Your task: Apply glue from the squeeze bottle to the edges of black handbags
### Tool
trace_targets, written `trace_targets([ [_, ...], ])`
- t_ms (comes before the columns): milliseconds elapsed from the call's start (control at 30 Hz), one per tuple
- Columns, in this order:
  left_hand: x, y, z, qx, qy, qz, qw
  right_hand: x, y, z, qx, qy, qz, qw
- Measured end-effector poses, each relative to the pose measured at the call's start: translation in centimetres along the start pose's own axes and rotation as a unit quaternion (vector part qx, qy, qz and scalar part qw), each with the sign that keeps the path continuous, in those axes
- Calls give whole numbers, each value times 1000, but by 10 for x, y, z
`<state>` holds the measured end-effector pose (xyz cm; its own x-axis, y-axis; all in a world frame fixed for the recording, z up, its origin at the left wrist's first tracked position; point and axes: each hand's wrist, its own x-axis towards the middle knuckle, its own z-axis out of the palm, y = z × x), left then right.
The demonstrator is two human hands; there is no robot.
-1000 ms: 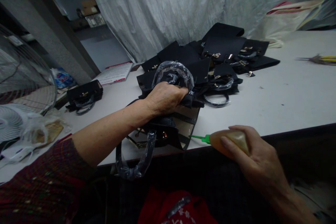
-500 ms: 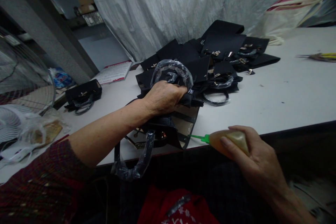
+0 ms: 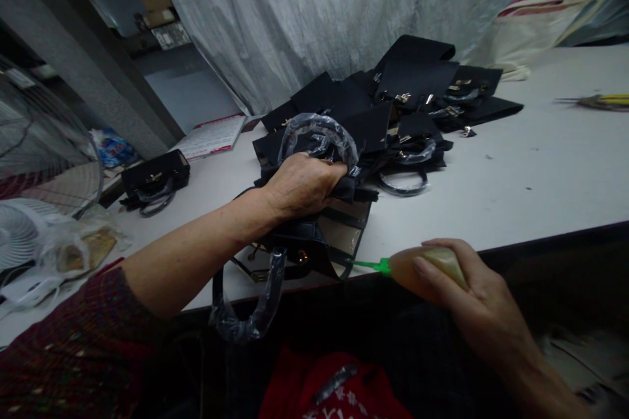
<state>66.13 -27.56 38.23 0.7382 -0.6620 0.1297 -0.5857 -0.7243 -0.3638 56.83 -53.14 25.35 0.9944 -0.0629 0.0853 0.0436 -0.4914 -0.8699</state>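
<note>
A black handbag [image 3: 299, 236] lies at the table's front edge, its plastic-wrapped handle [image 3: 275, 288] hanging over the side. My left hand [image 3: 307, 183] is closed on the upper part of this bag; its fingertips are hidden. Beyond the knuckles rises another wrapped handle loop [image 3: 319, 124]. In my right hand [image 3: 476, 294] is a squeeze bottle [image 3: 425, 268] of amber liquid, tilted sideways. Its thin green nozzle [image 3: 366, 264] points left, with the tip at the lower corner of the bag's beige-lined flap [image 3: 344, 236]. Whether liquid is coming out cannot be seen.
Several black handbags [image 3: 417, 85] are heaped at the back, against a grey plastic sheet [image 3: 304, 6]. One more bag [image 3: 154, 177] lies at left, near a fan [image 3: 19, 229] and a printed sheet [image 3: 211, 136]. A yellow-handled tool [image 3: 607, 102] and a cloth bag [image 3: 535, 33] are at right.
The bottle's nozzle tip has shifted slightly left and down along the flap's edge. My left hand keeps its hold on the bag, and the view has moved a little.
</note>
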Motion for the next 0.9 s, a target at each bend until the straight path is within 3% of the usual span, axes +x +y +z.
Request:
trace_targets([
  [67,-1,0,0,-2,3,4,1000,1,1,2,10,-25,4,1000],
  [200,-1,0,0,-1,10,8,1000,0,1,3,1,11,-2,1000],
  [333,-5,0,-1,-8,16,14,1000,-2,3,1,15,-25,0,1000],
  [433,-9,2,-4,-21,18,21,999,-4,4,0,26,-9,9,1000],
  [633,-22,7,-11,-32,16,25,999,-8,3,1,124,-85,39,988],
  [900,-33,8,-14,-35,20,24,999,-11,-1,3,-17,11,-2,1000],
])
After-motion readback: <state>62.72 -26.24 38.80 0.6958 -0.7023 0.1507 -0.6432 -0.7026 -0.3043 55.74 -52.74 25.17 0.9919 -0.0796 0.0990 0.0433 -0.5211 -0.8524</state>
